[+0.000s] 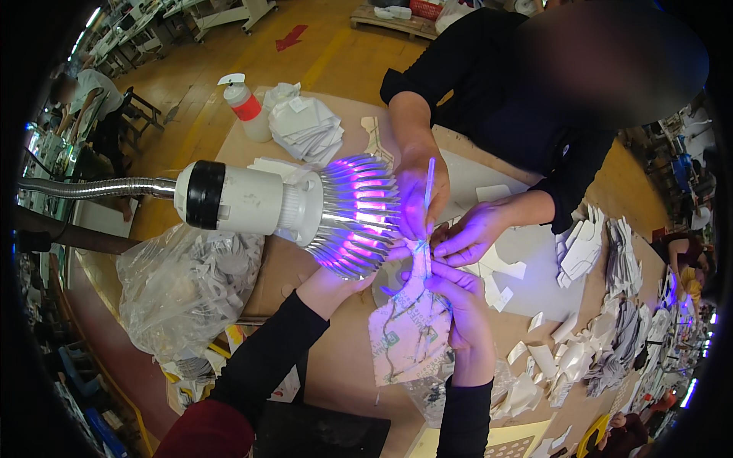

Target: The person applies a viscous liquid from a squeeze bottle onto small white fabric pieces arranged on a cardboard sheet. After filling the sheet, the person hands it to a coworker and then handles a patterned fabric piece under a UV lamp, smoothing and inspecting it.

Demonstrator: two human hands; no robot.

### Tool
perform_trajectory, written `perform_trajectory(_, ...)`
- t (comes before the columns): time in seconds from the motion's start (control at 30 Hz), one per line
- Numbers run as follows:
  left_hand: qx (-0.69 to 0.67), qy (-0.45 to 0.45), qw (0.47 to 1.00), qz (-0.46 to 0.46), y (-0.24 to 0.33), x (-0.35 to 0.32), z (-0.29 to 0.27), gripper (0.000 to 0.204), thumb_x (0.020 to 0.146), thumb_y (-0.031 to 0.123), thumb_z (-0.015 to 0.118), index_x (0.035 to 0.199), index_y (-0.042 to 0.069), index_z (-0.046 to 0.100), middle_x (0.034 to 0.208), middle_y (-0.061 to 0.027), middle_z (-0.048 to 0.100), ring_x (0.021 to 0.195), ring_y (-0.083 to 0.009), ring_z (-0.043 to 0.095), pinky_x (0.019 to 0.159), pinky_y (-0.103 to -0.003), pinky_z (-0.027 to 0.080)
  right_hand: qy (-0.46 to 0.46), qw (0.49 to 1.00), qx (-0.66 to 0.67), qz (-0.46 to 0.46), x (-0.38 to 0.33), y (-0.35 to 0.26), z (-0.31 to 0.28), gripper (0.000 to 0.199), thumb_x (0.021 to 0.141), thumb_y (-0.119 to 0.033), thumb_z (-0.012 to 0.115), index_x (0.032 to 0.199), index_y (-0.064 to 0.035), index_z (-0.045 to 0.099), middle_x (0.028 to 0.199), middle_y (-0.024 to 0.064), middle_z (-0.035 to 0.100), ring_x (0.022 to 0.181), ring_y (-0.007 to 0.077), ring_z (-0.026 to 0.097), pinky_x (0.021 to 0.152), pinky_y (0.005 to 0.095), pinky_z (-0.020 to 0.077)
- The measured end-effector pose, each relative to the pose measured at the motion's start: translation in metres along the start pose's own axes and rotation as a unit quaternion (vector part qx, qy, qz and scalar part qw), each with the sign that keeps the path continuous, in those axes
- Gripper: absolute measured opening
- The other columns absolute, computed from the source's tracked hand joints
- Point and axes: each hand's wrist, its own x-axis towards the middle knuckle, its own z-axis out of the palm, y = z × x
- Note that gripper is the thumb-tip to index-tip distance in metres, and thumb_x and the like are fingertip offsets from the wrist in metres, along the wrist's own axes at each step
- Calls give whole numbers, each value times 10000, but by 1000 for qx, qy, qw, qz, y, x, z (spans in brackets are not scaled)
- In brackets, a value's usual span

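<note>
A pale piece of sheet material with printed lettering and a dark wavy line hangs below a purple-lit lamp. My right hand is closed on its narrow upper part, thumb and fingers pinching the edge. Reaching up from the lower left, my left hand is mostly hidden behind the lamp, near the same narrow part; its grip does not show. Across the table, a co-worker's hand holds a thin translucent stick against the top of the piece. The co-worker's other hand touches beside it.
A bottle with a red label and a stack of white pieces stand at the far left. A clear plastic bag lies nearer, below the lamp's flexible metal neck. Cut pieces and scraps spread along the right.
</note>
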Motion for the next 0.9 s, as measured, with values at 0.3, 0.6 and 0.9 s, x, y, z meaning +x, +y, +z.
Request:
perform_trajectory(0.3,-3,-10,1000,-6,5,-1,3,207,913,20,555,1077,-97,601,1057,-165,649,987,-236,664,908,-340,539,6,1000,-3,4,-1,0,3,342,871,36,549,1204,109,578,1036,194,682,915,223,684,851,344,553)
perform_trajectory(0.6,1,6,1000,-2,-5,1,-8,228,927,11,536,1137,-68,576,1068,-153,650,964,-218,667,841,-323,558,11,1000,2,7,-1,2,0,324,866,46,547,1181,107,593,1040,181,680,922,222,680,856,342,550)
perform_trajectory(0.9,-23,4,1000,14,-7,-6,-15,305,965,153,577,1250,90,491,1148,-41,583,1032,-156,613,801,-306,555,67,997,-20,-39,-9,3,14,449,846,61,567,1288,5,516,999,140,689,858,198,693,800,314,559)
